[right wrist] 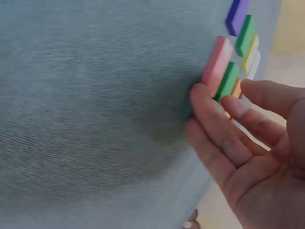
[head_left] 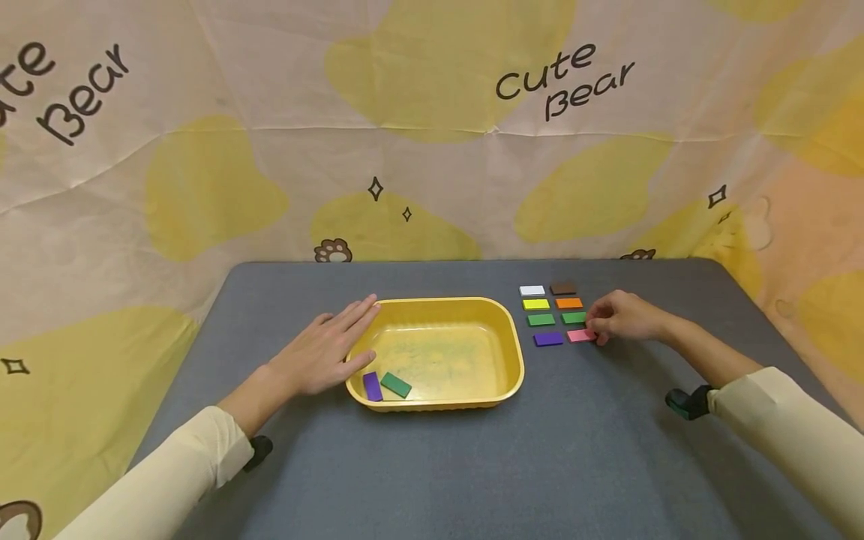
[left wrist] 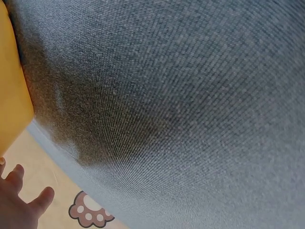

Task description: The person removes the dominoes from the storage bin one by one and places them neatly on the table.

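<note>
In the head view, my left hand (head_left: 324,351) rests over the left rim of a yellow plastic tray (head_left: 466,300), fingers straight and thumb apart. A purple block (head_left: 373,386) and a dark green block (head_left: 396,385) lie in the tray's near left corner. My right hand (head_left: 628,316) is at the right side of two columns of flat coloured blocks. In the right wrist view, its bent fingertips (right wrist: 199,90) are right at the end of the pink block (right wrist: 218,64), with the green block (right wrist: 228,81) close beside. The thumb stands apart from the pink block.
The left column has white (head_left: 532,290), yellow (head_left: 536,304), green (head_left: 541,320) and purple (head_left: 548,340) blocks. Brown (head_left: 563,289) and orange (head_left: 568,303) blocks top the right column. A patterned cloth (head_left: 432,187) hangs behind the grey table (head_left: 459,472).
</note>
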A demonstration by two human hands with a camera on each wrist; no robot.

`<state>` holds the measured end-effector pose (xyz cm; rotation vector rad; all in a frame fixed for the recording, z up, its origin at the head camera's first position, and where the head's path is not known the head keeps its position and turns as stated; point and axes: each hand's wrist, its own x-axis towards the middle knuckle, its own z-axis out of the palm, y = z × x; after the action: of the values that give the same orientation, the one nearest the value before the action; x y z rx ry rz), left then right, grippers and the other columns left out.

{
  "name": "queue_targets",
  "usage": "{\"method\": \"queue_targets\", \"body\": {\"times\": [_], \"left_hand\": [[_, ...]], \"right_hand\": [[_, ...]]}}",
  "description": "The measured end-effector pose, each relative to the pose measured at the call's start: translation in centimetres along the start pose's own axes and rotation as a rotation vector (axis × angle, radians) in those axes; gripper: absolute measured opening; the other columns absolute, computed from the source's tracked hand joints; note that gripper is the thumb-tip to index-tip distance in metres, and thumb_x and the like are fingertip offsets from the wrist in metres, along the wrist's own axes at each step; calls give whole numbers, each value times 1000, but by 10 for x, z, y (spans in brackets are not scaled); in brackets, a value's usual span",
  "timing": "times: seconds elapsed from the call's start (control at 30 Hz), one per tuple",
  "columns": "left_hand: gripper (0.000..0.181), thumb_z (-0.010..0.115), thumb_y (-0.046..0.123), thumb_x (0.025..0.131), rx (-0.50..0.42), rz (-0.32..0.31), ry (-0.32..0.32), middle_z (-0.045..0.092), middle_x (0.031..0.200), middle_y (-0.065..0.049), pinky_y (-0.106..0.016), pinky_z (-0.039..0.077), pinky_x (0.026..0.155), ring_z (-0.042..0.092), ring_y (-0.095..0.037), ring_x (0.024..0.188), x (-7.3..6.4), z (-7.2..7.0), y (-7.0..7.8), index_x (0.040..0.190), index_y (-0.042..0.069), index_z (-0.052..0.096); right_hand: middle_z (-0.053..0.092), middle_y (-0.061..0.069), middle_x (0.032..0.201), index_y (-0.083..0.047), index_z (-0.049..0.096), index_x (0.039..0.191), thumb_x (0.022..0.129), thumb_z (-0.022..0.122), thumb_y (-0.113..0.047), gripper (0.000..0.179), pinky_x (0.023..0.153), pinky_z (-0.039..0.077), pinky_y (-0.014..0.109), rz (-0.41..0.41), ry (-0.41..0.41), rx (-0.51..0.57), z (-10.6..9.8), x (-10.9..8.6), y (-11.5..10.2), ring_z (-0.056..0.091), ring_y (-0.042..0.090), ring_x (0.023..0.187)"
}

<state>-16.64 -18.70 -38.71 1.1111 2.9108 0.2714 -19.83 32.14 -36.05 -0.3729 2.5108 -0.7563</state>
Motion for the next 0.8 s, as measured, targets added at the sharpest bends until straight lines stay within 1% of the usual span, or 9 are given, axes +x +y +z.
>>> {"method": "queue_targets", "body": {"times": [0.17,0.3,0.4,0.53,0.6,0.67,0.8], "left_hand": [[75,45,48,101,7,-1,0,14,166,-7,-61,34,107,26,-30,148,-1,1,-1,159,8,20],[75,46,48,101,10,-1,3,14,166,-7,-60,34,107,26,-30,148,-1,1,-1,159,8,20],[75,45,49,102,11,-1,0,13,166,-7,-60,34,107,26,-30,148,-2,1,-1,159,8,19],[76,45,49,102,12,-4,-5,12,167,-5,-60,34,107,26,-30,149,-1,2,-1,160,9,18],[76,45,49,101,12,-4,-4,12,167,-5,-60,34,107,26,-30,149,-1,2,-2,160,9,19],[76,46,48,101,13,-4,-1,12,167,-6,-60,34,107,26,-30,149,-1,3,-2,160,9,19],[75,47,48,101,13,-4,7,14,166,-7,-60,34,107,26,-30,148,-1,3,-2,160,8,19]], "right_hand": [[70,7,90,5,67,109,98,61,-13,22,77,53,38,-37,-7,-63,-10,6,-17,66,20,77],[71,10,94,7,66,112,98,60,-12,24,76,54,39,-107,6,-120,-17,14,-40,66,22,76],[72,10,93,6,67,111,98,60,-10,22,73,56,36,-174,-2,-145,-19,20,-61,68,24,77],[72,5,87,4,69,109,96,62,-9,20,73,58,36,-261,-14,-182,-17,30,-92,69,20,74],[72,2,86,4,69,109,96,62,-10,21,75,58,37,-300,-15,-197,-15,36,-106,69,18,73],[72,2,85,3,70,110,96,62,-11,21,78,57,37,-334,-23,-202,-12,42,-119,68,17,73],[74,10,93,7,68,115,98,61,-11,26,80,56,38,-376,-92,-142,2,55,-140,70,21,81]]}}
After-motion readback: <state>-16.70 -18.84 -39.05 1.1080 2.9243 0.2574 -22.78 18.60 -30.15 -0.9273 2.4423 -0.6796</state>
